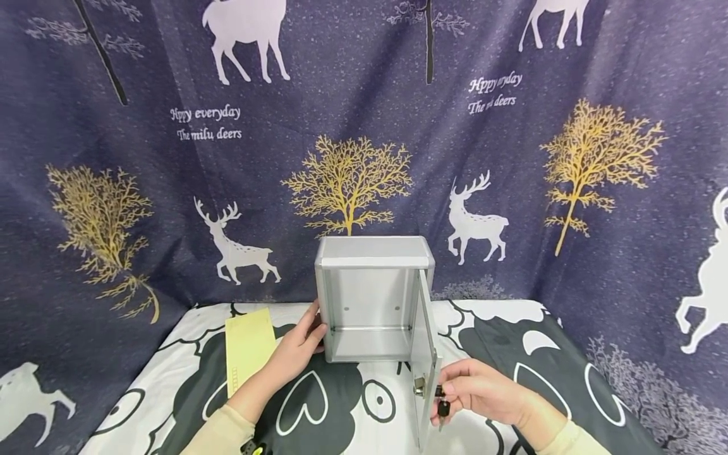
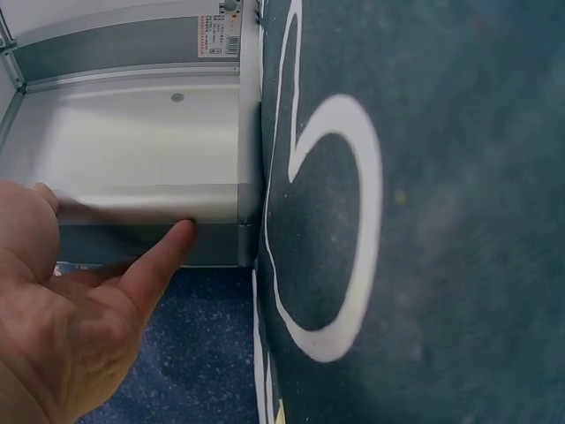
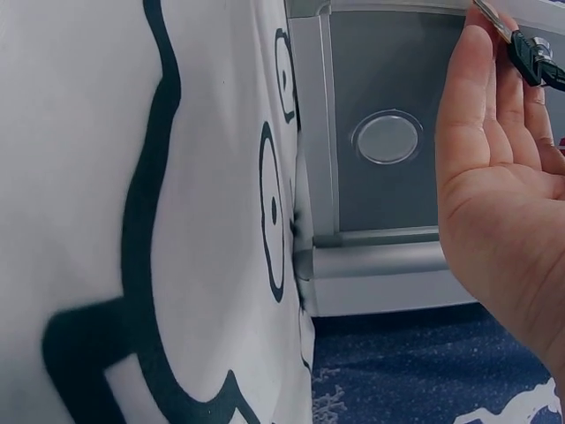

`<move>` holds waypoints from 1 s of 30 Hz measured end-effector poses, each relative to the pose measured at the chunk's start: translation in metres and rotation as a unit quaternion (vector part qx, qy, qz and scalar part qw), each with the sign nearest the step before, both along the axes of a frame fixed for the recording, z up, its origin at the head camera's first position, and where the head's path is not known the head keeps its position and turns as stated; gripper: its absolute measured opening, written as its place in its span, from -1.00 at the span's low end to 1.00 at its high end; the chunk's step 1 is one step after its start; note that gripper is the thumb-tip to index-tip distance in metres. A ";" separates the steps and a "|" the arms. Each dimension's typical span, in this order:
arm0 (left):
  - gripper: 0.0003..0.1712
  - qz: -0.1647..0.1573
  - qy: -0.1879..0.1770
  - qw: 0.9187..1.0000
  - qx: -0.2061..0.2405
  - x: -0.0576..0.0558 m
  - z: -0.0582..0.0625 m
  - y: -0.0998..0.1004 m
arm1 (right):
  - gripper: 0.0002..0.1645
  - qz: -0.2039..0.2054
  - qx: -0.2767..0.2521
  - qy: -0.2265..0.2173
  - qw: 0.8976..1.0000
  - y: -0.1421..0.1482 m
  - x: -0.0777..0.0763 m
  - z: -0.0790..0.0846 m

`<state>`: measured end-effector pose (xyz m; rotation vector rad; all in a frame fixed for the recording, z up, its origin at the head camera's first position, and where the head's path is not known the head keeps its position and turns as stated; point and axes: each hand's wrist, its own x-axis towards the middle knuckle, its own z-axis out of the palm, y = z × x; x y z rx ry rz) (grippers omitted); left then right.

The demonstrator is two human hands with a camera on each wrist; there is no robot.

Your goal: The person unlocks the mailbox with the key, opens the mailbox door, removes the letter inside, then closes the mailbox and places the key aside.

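Observation:
A grey metal box (image 1: 375, 251) stands upright with its door (image 1: 422, 354) swung out on the right side. My left hand (image 1: 298, 354) lies against the box's left side, its fingers extended along the wall in the left wrist view. At the door's free edge, my right hand (image 1: 474, 392) pinches the black-headed key (image 1: 439, 392) in the lock. A second black-headed key (image 1: 443, 408) dangles below it, over the fingers. On the door's inner face sits the metal lock latch (image 1: 419, 386). Inside, the box shows bare walls and two small holes in the back panel.
A yellow envelope (image 1: 247, 344) lies left of the box, partly behind the left forearm. Patterned black-and-white cloth (image 1: 318, 404) covers the surface. A dark blue curtain (image 1: 364, 95) with deer and trees hangs right behind the box.

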<state>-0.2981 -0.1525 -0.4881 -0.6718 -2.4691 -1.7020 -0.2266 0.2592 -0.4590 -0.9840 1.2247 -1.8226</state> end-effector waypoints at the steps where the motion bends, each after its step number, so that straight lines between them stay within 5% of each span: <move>1: -0.19 0.002 -0.002 1.000 0.000 0.000 0.000 0.000 | -0.51 0.003 0.000 0.002 1.000 0.000 0.000 0.000; 13: -0.20 0.018 -0.016 1.000 -0.006 -0.001 0.000 0.001 | -0.50 0.008 0.009 -0.002 1.000 -0.012 0.000 -0.001; 30: -0.19 0.015 -0.016 1.000 -0.002 -0.002 -0.001 0.002 | -0.60 -0.038 0.038 -0.007 0.999 -0.044 0.004 0.003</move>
